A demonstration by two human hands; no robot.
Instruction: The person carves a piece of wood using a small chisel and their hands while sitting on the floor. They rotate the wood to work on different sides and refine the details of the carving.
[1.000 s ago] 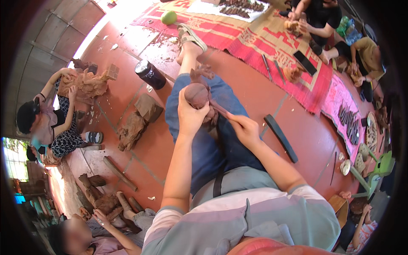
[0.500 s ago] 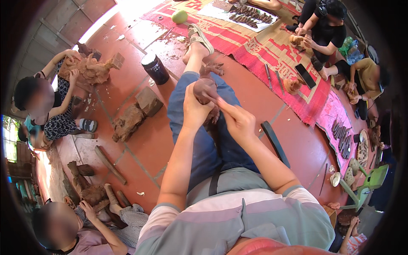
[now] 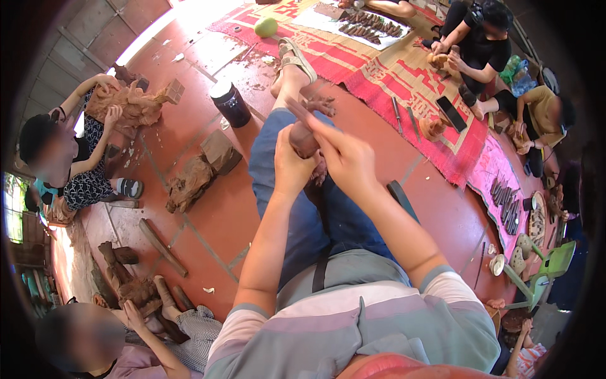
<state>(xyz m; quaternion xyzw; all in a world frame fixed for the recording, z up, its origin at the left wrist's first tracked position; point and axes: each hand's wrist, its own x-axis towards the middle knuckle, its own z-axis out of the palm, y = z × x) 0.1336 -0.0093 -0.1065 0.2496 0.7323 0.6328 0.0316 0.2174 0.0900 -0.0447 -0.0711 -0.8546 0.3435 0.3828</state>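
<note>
Between my knees, a reddish-brown wood carving (image 3: 304,140) with a smooth, rounded top stands against my trousers. My left hand (image 3: 291,165) is wrapped round its near side. Pressed close to the right of the rounded part, my right hand (image 3: 346,158) pinches a thin brown strip (image 3: 299,112) that juts up and to the left across the carving. What the strip is made of cannot be made out. A jagged, branching part of the carving (image 3: 320,105) shows beyond my hands. Its lower part is mostly hidden by my hands and legs.
A black canister (image 3: 230,104) stands left of my leg, with rough wood blocks (image 3: 192,182) nearer. By my right thigh lies a dark bar (image 3: 402,201). A patterned red mat (image 3: 435,142) holds a phone (image 3: 452,114) and chisels. Several people work around me; a green chair (image 3: 548,271) stands right.
My right hand has shifted up and over the carving, and the brown strip now shows beyond its fingers. My left hand keeps its hold, with the carving tilted slightly.
</note>
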